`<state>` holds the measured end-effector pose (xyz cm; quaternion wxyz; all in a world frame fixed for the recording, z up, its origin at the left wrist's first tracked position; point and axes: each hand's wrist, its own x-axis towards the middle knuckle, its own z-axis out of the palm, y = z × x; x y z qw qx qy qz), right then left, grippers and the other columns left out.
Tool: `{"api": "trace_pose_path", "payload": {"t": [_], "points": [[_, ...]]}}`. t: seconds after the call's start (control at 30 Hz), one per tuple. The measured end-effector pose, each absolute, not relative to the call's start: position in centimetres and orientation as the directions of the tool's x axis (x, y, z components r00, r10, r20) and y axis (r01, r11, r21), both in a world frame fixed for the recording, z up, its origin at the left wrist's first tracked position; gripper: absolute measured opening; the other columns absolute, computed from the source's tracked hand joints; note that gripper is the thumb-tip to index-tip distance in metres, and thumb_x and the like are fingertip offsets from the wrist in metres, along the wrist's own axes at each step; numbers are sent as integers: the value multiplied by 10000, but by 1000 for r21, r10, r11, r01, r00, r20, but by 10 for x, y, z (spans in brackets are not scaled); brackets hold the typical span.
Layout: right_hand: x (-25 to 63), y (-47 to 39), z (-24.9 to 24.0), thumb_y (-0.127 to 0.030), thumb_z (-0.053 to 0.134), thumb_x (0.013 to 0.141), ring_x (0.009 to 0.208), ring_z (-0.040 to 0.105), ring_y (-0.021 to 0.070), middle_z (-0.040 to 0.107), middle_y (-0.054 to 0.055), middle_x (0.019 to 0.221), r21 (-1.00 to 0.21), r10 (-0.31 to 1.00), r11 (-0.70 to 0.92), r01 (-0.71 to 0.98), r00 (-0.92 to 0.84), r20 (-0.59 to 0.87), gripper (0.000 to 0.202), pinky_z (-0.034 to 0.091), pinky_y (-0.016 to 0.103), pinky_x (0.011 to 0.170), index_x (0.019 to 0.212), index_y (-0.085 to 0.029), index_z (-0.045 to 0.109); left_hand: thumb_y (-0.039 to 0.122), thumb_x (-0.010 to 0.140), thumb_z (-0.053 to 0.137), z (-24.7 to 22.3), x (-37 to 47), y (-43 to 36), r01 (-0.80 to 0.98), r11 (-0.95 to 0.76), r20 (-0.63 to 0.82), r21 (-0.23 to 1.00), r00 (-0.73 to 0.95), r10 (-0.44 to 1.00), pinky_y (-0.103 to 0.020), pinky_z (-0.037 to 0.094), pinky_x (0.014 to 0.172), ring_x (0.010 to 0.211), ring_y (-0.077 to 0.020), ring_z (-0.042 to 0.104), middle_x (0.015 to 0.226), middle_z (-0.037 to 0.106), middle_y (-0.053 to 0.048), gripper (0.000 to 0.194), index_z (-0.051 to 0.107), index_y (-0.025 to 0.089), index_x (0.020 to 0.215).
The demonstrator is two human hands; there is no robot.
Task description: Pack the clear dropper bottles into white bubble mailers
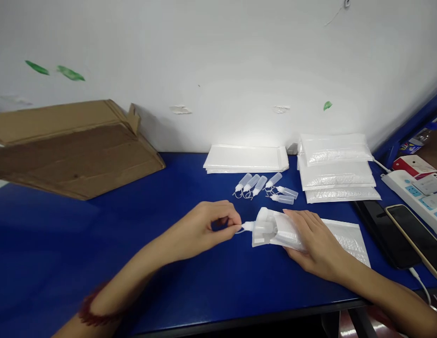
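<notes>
My left hand pinches the tip of a small translucent dropper bottle, whose body lies partly inside the mouth of a white bubble mailer. Wrapped around that mailer is my right hand, with the mailer's far end stretching out to the right behind it. Beyond my hands, several more dropper bottles with thin looped cords lie on the blue table. A flat stack of white mailers rests against the wall behind them.
Filled-looking white mailers are piled at the back right. Beside them are a power strip, a red and white box, and two phones with a white cable. An open cardboard box stands at the left, against the white wall.
</notes>
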<state>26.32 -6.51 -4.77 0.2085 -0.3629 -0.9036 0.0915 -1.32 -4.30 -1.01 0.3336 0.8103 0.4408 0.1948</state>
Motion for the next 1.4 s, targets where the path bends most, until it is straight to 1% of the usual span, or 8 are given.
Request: {"api": "trace_pose_path", "payload": {"t": [0.27,0.47,0.63,0.83,1.0,1.1,1.2,1.4], "points": [[260,-68,-45,-165,532,840,952,556,301,582,159,1122,-308,693,720,622,-671,263,578,502,496,790,1366,-137,294,224,939,540,-54,27,-60,571,-663,411,484,520,749,-254,383,570,689,-153,475,731,561,-24,201,717,188,852],[255,-73,-36,-151,520,829,925,543,290,569,156,1083,-296,664,739,605,-731,161,552,494,460,771,1349,-97,345,173,935,520,-56,47,-74,530,-664,477,527,462,748,-281,414,619,726,-168,421,741,480,-27,282,692,183,711],[250,-78,-34,-124,535,795,936,531,290,559,153,1078,-303,662,734,608,-740,119,598,479,469,801,1361,-79,345,86,868,529,-62,54,-81,603,-598,495,527,354,793,-444,438,841,1075,-285,392,1140,508,-83,391,602,172,493],[250,-77,-32,-134,541,805,921,521,281,555,152,1073,-328,680,721,610,-713,170,568,482,458,792,1340,-65,363,157,877,597,-57,35,-66,458,-636,477,621,423,770,-506,397,991,1229,-298,423,1283,594,-58,228,745,260,736],[252,-74,-33,-200,572,847,971,513,284,548,175,1142,-341,683,725,598,-688,246,560,478,462,821,1342,-76,341,346,771,697,-45,24,-53,342,-51,-53,938,289,956,-333,553,623,694,-196,664,873,737,-56,305,675,196,1035],[254,-74,-32,-397,599,880,1106,477,340,505,229,1239,-283,645,763,581,-711,279,552,435,543,900,1279,-78,388,392,771,641,-44,25,-50,324,213,-329,922,361,873,-270,500,491,483,-146,594,575,663,2,260,679,144,838],[256,-74,-28,-481,500,937,1164,452,350,497,230,1271,-232,605,796,559,-743,287,437,390,587,943,1168,-112,474,383,745,657,-45,24,-48,330,258,-371,908,347,862,-250,478,476,441,-130,572,469,601,27,240,636,153,678],[252,-73,-37,-174,352,998,1108,510,269,588,138,1181,-152,558,829,538,-811,176,248,412,496,951,1144,-114,543,421,745,672,-47,23,-48,313,276,-381,909,348,857,-244,472,444,426,-135,581,477,606,25,285,590,164,653]]}}
